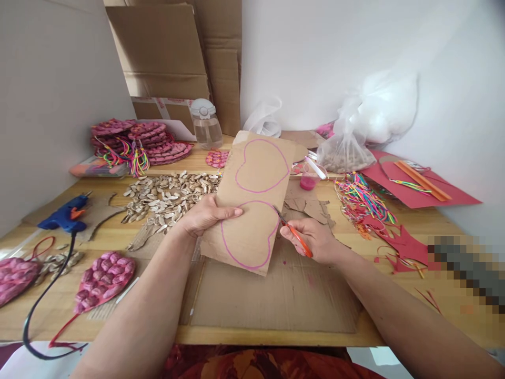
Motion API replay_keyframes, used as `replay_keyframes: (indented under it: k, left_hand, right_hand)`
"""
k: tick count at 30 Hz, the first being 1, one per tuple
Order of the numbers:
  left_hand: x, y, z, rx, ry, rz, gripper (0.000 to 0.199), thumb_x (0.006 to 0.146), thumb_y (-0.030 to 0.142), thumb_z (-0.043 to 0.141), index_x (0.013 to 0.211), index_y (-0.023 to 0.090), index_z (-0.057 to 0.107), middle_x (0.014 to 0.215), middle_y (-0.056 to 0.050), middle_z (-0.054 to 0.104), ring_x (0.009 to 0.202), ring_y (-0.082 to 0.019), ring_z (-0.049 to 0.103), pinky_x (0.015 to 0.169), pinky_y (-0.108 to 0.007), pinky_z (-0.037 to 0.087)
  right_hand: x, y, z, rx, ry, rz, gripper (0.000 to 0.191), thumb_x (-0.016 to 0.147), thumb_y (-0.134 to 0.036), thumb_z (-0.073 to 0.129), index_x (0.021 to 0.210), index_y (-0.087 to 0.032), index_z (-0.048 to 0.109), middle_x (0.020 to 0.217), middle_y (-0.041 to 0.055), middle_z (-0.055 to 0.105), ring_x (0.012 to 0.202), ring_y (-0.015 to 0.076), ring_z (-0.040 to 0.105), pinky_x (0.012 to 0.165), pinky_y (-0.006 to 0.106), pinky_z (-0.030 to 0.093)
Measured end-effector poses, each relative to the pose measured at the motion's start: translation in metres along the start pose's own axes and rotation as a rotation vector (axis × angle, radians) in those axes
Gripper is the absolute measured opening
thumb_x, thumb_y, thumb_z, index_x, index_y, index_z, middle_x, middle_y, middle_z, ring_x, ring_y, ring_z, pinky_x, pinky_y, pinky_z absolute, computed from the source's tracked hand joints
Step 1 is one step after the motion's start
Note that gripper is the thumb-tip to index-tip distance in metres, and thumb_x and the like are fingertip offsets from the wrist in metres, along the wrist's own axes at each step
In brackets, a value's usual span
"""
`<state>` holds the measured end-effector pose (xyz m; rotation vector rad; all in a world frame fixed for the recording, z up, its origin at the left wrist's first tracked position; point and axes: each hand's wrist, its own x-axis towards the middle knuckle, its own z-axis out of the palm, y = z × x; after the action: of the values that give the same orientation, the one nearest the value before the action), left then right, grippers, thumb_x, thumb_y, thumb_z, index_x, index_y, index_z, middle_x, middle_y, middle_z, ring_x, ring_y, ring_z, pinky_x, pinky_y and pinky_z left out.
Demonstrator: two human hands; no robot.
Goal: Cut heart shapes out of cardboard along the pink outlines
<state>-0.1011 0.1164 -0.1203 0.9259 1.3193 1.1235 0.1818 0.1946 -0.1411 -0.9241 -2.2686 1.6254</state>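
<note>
My left hand [211, 215] grips the left edge of a piece of cardboard [255, 197], thumb on its face. Two hearts are outlined on the cardboard in purple, one above the other. In my right hand [315, 239] is a pair of scissors [296, 237] with orange handles, my fingers closed round them. The scissor blades meet the right edge of the cardboard, near the top of the lower heart. The cardboard is held tilted above a larger cardboard sheet [272, 300] on the table.
Peanut shells [169, 197] lie spread behind my left hand. A blue glue gun [69, 213] and pink shell-covered hearts [104, 281] are at the left. Behind stand a water bottle [206, 123] and a cup of pink liquid [309, 181]. Colourful cords [365, 197] and red paper [418, 181] lie right.
</note>
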Motion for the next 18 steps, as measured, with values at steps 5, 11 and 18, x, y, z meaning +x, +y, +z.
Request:
replay_keyframes:
  k: [5,11,18]
  left_hand:
    - [0.0001,0.0000,-0.0012,0.014,-0.015,0.001,0.053,0.060,0.031,0.092,0.108,0.016,0.074,0.107,-0.010,0.079,0.095,-0.028,0.075,0.082,-0.036,0.062]
    - [0.0000,-0.0002,-0.0044,0.042,-0.021,0.015,0.054,0.059,0.033,0.092,0.108,0.015,0.074,0.110,-0.012,0.078,0.098,-0.030,0.074,0.086,-0.038,0.061]
    - [-0.0040,0.0001,0.0019,0.075,-0.132,0.010,0.061,0.060,0.032,0.092,0.115,0.017,0.072,0.119,-0.010,0.075,0.111,-0.031,0.070,0.095,-0.040,0.059]
  right_hand:
    - [-0.0015,-0.0048,-0.0015,-0.115,0.030,-0.006,0.053,0.093,-0.062,0.050,0.062,-0.021,0.038,0.053,-0.0045,0.038,0.047,0.0097,0.036,0.047,0.026,0.022]
    - [-0.0023,-0.0096,-0.0034,-0.223,0.052,-0.001,0.053,0.092,-0.060,0.053,0.060,-0.020,0.042,0.051,-0.0032,0.044,0.048,0.0106,0.041,0.048,0.026,0.023]
    - [-0.0015,-0.0004,-0.0031,-0.028,-0.045,0.061,0.049,0.090,-0.060,0.057,0.064,-0.020,0.048,0.050,-0.0035,0.050,0.046,0.0096,0.041,0.047,0.025,0.029]
